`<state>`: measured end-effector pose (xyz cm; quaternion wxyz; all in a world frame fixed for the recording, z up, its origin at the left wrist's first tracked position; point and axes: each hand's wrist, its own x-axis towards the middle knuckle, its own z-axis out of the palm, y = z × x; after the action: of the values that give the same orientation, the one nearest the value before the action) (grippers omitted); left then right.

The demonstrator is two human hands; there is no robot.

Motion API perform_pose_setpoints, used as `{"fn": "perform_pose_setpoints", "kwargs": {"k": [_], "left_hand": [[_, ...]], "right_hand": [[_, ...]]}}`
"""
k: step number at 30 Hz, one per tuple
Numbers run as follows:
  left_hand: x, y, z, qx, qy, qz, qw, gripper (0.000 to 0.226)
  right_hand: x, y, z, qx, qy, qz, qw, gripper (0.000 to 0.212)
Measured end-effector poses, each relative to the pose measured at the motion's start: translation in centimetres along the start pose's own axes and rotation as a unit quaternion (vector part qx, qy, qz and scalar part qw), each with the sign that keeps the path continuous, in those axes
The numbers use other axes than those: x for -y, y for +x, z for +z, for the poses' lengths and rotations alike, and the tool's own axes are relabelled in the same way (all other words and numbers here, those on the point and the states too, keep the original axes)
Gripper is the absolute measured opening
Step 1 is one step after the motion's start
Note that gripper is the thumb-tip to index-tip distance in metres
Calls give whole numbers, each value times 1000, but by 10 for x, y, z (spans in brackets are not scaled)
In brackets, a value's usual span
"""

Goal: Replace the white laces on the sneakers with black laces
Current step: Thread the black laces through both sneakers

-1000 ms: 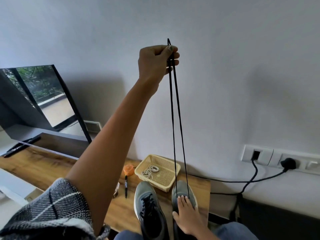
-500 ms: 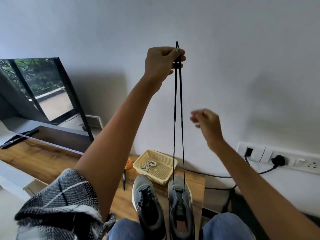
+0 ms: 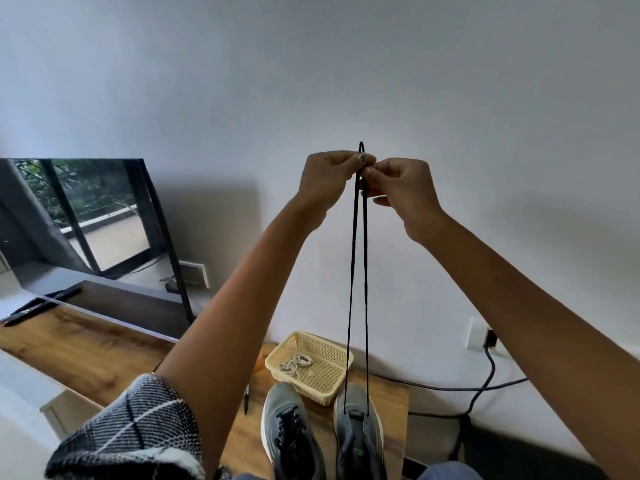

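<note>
Two grey sneakers stand side by side on the wooden table. The left sneaker (image 3: 289, 427) is laced in black. From the right sneaker (image 3: 360, 431) two strands of a black lace (image 3: 356, 271) run straight up. My left hand (image 3: 329, 181) is raised high and pinches both lace ends together; the tips stick out above it. My right hand (image 3: 398, 192) is level with it and pinches the strands just beside the left fingers. White laces (image 3: 294, 363) lie coiled in a yellow basket (image 3: 323, 386) behind the shoes.
A black pen (image 3: 246, 398) and an orange object (image 3: 258, 365) lie left of the basket. A television (image 3: 86, 216) leans at the left on the table (image 3: 79, 355). Black cables (image 3: 485, 386) run from a wall socket (image 3: 479, 334) at the right.
My right hand left the right sneaker, rose and now pinches the lace beside my left hand. The left hand kept holding the lace ends up.
</note>
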<state>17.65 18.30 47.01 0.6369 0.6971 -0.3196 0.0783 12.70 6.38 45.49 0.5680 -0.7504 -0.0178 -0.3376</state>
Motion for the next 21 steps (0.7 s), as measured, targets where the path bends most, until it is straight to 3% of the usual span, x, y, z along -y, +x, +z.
{"fn": "perform_pose_setpoints", "kwargs": {"k": [13, 21], "left_hand": [[-1, -11, -1, 4, -22, -26, 999, 22], [-6, -10, 2, 14, -45, -24, 999, 20]], "right_hand": [[3, -5, 6, -42, 14, -47, 998, 13], [0, 3, 5, -74, -91, -111, 987, 14]]}}
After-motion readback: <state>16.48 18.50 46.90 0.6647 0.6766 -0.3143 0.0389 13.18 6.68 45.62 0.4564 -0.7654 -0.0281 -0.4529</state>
